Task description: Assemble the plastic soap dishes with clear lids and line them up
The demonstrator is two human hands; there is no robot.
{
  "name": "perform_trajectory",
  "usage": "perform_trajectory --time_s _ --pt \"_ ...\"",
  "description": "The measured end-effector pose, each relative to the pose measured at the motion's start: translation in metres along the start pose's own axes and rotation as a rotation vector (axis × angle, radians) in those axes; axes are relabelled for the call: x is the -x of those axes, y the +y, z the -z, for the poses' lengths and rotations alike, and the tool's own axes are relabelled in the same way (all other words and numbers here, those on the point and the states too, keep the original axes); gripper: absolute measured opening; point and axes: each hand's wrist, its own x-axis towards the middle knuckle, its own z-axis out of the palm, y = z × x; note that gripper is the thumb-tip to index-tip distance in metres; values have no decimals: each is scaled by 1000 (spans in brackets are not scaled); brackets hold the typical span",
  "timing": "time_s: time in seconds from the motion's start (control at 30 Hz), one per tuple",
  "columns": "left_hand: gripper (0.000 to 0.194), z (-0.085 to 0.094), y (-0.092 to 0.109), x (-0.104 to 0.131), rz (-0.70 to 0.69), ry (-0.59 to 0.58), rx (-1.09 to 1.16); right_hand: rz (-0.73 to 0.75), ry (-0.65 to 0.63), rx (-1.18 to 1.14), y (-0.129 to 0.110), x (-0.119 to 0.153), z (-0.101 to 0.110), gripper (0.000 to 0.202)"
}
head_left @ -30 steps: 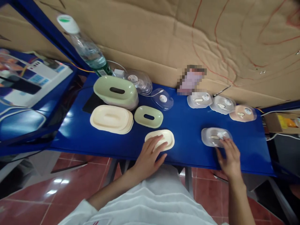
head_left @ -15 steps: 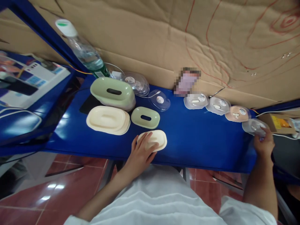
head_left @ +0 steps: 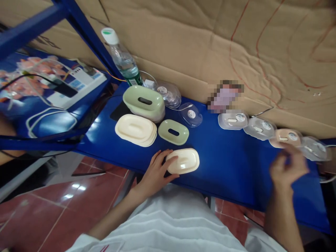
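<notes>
My left hand [head_left: 157, 169] grips the left end of a small cream oval lid [head_left: 187, 159] near the table's front edge, fingers along its far side and thumb at the near side. Just beyond it lies a light green oval piece [head_left: 164, 134] with a dark slot. A stack of cream lids [head_left: 133, 127] is to its left, in front of stacked larger green oval pieces [head_left: 154, 103]. My right hand [head_left: 290, 166] is smeared by motion; its fingers overlap the near edge of a pinkish clear tray [head_left: 288, 135]. Whatever it may hold cannot be made out.
Clear trays [head_left: 233, 124] with small white parts line the cardboard wall [head_left: 183, 45]. Stacked clear lids [head_left: 173, 98], a cable and a water bottle [head_left: 126, 64] stand at the back left. A power strip [head_left: 76, 89] lies on the left table.
My right hand has moved left and back from the rightmost clear tray. My left hand has slid off the cream lid's top to its left end. The view has shifted left.
</notes>
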Motion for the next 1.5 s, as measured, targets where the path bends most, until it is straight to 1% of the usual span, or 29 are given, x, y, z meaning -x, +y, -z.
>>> perform_trajectory --time_s 0.03,0.07,0.1,0.13,0.17,0.2,0.27,0.3,0.33,0.4,0.47,0.53,0.6,0.63,0.7,0.77,0.83,0.9,0.97,1.03,1.1,1.13,1.17,1.23,1.3,1.37,1.43,1.47,1.5 --pt "58 -1 0 0 24 19 54 229 -116 -212 -45 12 0 33" --pt "54 -2 0 0 54 42 120 443 -260 -352 -88 22 -1 34" --pt "53 -3 1 1 93 70 196 603 -354 -440 -127 30 -3 41" --pt "55 -5 1 2 140 103 288 720 -414 -501 -159 34 -6 46" --pt "60 -5 2 3 198 140 397 791 -459 -565 -185 36 -9 48" --pt "69 -5 3 4 269 174 520 827 -472 -621 -204 34 -13 48" --pt "90 -2 6 7 428 226 773 816 -438 -714 -229 26 -24 45" --pt "96 1 8 10 500 252 875 787 -406 -742 -236 21 -30 44" --pt "98 5 10 12 568 281 946 754 -381 -754 -243 15 -37 42" --pt "91 13 13 17 692 355 1011 695 -378 -729 -256 6 -50 39" --pt "80 20 16 22 809 436 1075 671 -429 -641 -268 1 -62 37" --pt "73 26 18 25 915 493 1225 669 -464 -529 -275 0 -70 40" --pt "65 30 19 23 996 511 1417 650 -438 -467 -273 2 -72 40" --pt "61 32 19 21 1023 490 1505 620 -409 -472 -269 3 -70 38" --pt "53 35 18 14 1037 412 1641 546 -359 -546 -256 6 -60 36" --pt "50 37 15 4 1009 324 1745 535 -369 -639 -245 9 -43 41" --pt "50 36 12 -6 954 231 1836 628 -426 -697 -240 15 -25 46" --pt "57 35 10 -15 885 139 1894 740 -479 -691 -242 23 -13 47" --pt "62 33 8 -19 806 109 1878 800 -505 -636 -247 31 -6 46" --pt "58 33 7 -20 758 129 1814 848 -517 -572 -250 33 -7 44" --pt "53 33 5 -18 757 147 1776 912 -519 -591 -250 26 -13 37" --pt "51 33 4 -16 776 151 1773 919 -504 -635 -249 18 -19 35" --pt "49 32 4 -13 802 160 1772 888 -479 -676 -248 8 -27 36" --pt "45 30 4 -7 850 193 1766 724 -423 -659 -250 -15 -50 41" --pt "42 27 6 -1 879 223 1763 515 -401 -480 -255 -36 -77 49" --pt "41 24 7 3 891 248 1773 381 -445 -285 -261 -48 -101 65" --pt "41 24 8 4 891 267 1783 298 -494 -201 -262 -50 -113 76" --pt "41 24 7 3 888 270 1786 262 -505 -208 -260 -48 -113 77" --pt "42 25 6 0 883 265 1790 227 -506 -244 -257 -43 -108 75"
